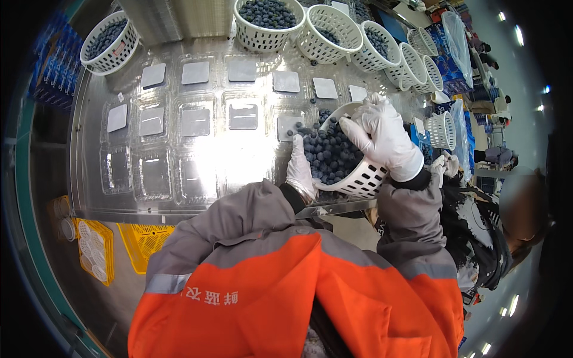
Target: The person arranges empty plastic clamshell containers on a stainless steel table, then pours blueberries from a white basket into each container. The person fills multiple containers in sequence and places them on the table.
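A white slotted plastic basket (365,179) of blueberries (333,154) is tilted to the left over the steel table. My right hand (380,132), in a white glove, grips its upper rim, thumb towards the berries. At the basket's lower lip my left hand (301,170), also gloved, is held upright against the berries; its other fingers are hidden, so its grip is unclear. Several berries lie at the lip and over a clear plastic punnet with a square pad (286,127). More berries (324,115) show in a punnet just beyond the basket.
Rows of clear punnets (195,117) with square pads cover the steel table (89,179). Baskets of blueberries (267,20) line its back, beside stacked clear plastic (197,20). Another basket (109,44) stands at far left. Yellow crates (145,244) sit below. A co-worker's gloved hands (443,165) are at right.
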